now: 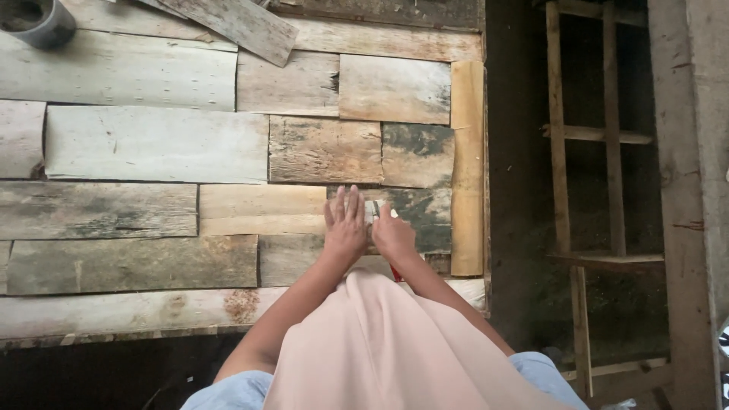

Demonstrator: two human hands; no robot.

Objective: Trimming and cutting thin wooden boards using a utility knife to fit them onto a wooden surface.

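Planks (156,144): rough, weathered wood, matt grey-brown.
Edge strip (467,167): paler, yellowish wood, smoother.
Ladder frame (562,152): bare, matt timber.
Tool (377,209): metal tip, red handle.

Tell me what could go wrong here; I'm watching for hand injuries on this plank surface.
The left hand lies flat on the boards right beside the small metal tool that the right hand grips, so a slip could catch the left fingers. The weathered planks look rough and cracked, so splinters seem likely. The work is near the platform's right edge, with a dark drop beyond; the tool could fall there.
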